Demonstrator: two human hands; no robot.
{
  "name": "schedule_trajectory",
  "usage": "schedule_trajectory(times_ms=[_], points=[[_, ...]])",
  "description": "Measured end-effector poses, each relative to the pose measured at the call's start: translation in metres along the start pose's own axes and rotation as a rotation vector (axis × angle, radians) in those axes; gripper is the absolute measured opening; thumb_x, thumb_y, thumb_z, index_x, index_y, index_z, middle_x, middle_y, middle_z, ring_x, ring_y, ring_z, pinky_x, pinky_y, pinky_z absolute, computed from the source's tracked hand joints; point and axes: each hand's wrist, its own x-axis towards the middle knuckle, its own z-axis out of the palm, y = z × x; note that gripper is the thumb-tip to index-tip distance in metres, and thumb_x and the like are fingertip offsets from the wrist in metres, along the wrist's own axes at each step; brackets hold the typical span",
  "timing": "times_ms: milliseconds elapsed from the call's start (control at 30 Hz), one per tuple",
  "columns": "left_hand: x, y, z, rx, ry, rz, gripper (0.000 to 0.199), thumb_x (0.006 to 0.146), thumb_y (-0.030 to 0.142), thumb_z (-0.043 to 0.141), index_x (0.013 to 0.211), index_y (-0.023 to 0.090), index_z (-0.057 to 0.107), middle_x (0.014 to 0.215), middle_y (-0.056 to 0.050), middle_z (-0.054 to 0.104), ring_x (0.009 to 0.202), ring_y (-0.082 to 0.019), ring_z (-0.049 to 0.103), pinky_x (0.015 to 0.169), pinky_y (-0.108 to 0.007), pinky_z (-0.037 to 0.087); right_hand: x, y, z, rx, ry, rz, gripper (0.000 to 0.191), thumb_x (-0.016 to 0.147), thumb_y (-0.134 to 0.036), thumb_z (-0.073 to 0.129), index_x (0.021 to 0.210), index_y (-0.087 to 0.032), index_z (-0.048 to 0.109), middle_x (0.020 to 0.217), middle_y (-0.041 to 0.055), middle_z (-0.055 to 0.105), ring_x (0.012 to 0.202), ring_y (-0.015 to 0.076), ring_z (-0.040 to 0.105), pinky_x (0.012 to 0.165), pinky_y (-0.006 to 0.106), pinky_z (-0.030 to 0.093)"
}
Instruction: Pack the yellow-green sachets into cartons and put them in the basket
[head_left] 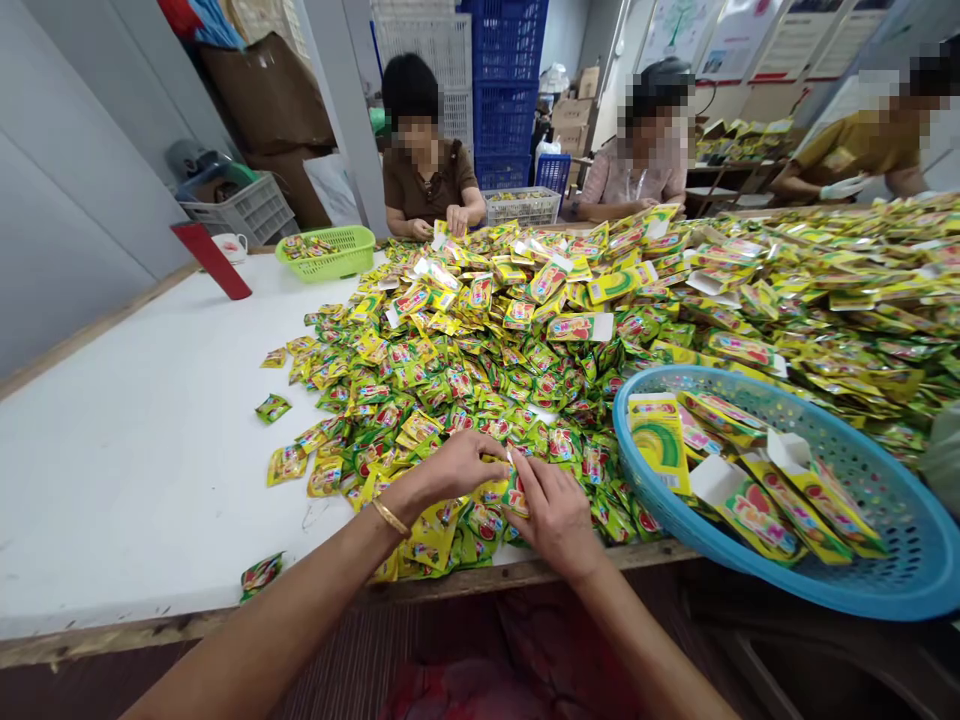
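Near the table's front edge, my left hand (469,465) and my right hand (555,510) meet over a heap of small green and yellow packets (397,400). Between them is a small yellow box (514,492) with a red picture, a white flap at its top. The fingers of my right hand wrap round its right side, and my left fingers pinch at its upper left. To the right, a blue oval basket (885,590) holds several yellow boxes (750,505), some with open white flaps.
A green basket (337,262) of packets, a red object (211,262) and a white cup (231,247) stand at the back left. Yellow boxes (577,327) pile up behind the packets. Three people sit across the table (135,430), one person's hands (442,222) at the pile.
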Motion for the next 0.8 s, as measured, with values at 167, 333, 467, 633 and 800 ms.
schedule_trajectory(times_ms=[167,333,467,633,800], points=[[0.007,0.007,0.001,0.182,0.059,0.015,0.017,0.068,0.020,0.056,0.068,0.015,0.072,0.068,-0.002,0.066,0.065,-0.014,0.052,0.061,-0.022,0.037,-0.001,0.002,0.002,-0.020,0.007,0.006,0.056,0.089,-0.037,0.044,0.137,-0.008,0.036,0.110,0.0162,0.058,0.096,0.0244,0.051,0.078,0.036,0.041],[0.010,-0.001,0.011,-0.081,0.148,-0.108,0.017,0.062,0.024,0.058,0.067,0.013,0.070,0.059,0.001,0.060,0.057,-0.012,0.048,0.054,-0.021,0.035,-0.001,0.001,0.001,-0.014,-0.045,0.042,0.059,0.088,-0.041,0.045,0.135,-0.008,0.038,0.111,0.0165,0.058,0.094,0.0242,0.051,0.077,0.037,0.042],[0.010,-0.003,0.001,-0.056,0.012,-0.099,0.018,0.061,0.029,0.058,0.059,0.014,0.068,0.051,0.003,0.055,0.054,-0.011,0.044,0.052,-0.021,0.032,0.000,0.001,0.002,-0.007,-0.068,0.012,0.060,0.087,-0.045,0.047,0.134,-0.009,0.040,0.111,0.0153,0.059,0.093,0.0235,0.052,0.075,0.035,0.042],[0.006,-0.004,-0.007,-0.137,-0.034,-0.108,0.021,0.058,0.028,0.062,0.073,0.015,0.069,0.048,0.007,0.047,0.051,-0.009,0.039,0.051,-0.021,0.029,0.001,0.001,0.003,0.049,-0.056,0.049,0.062,0.086,-0.044,0.047,0.136,-0.009,0.036,0.114,0.0149,0.058,0.097,0.0228,0.052,0.078,0.035,0.043],[0.009,-0.006,0.016,-0.114,0.199,-0.142,0.009,0.057,0.014,0.058,0.066,0.015,0.058,0.049,0.008,0.044,0.050,-0.009,0.040,0.049,-0.020,0.029,0.001,0.004,0.005,0.060,-0.072,0.035,0.057,0.087,-0.042,0.046,0.133,-0.009,0.040,0.113,0.0140,0.059,0.096,0.0235,0.053,0.079,0.036,0.043]])
